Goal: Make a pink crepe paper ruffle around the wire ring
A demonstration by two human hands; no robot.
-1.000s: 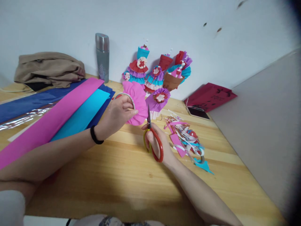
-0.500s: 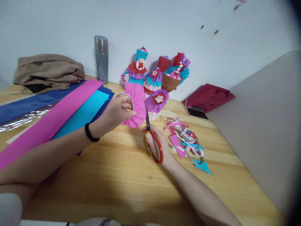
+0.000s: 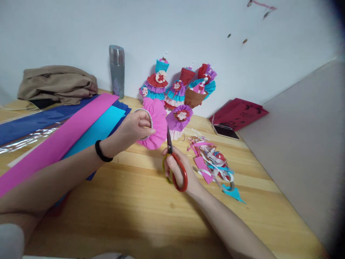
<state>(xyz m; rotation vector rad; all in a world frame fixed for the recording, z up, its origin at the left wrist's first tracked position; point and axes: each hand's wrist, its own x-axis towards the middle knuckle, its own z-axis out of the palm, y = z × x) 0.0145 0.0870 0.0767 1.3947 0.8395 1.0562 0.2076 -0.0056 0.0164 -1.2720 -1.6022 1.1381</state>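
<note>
Pinched between the fingers of my left hand (image 3: 134, 126) is a gathered pink paper ruffle (image 3: 158, 124), with a grey ring-like band along its left side. My right hand (image 3: 180, 169) grips scissors (image 3: 181, 176) with red and yellow handles, the blades pointing up beside the ruffle's right edge. The blades look closed or nearly so. Just behind them is a purple paper piece (image 3: 178, 124) with a red and pink flower. Colourful layered paper dresses (image 3: 157, 80) stand behind my left hand, near the wall.
Pink (image 3: 67, 133) and turquoise paper (image 3: 94, 131) lie at the left. A brown cloth (image 3: 56, 84) and grey bottle (image 3: 117, 73) stand behind. To the right are paper scraps (image 3: 212, 162), a phone (image 3: 225, 131) and a dark red bag (image 3: 238, 113) by the wall.
The view has shifted slightly, so most things sit a little lower. Both hands keep their holds, and the scissors and ruffle have hardly moved relative to each other.
</note>
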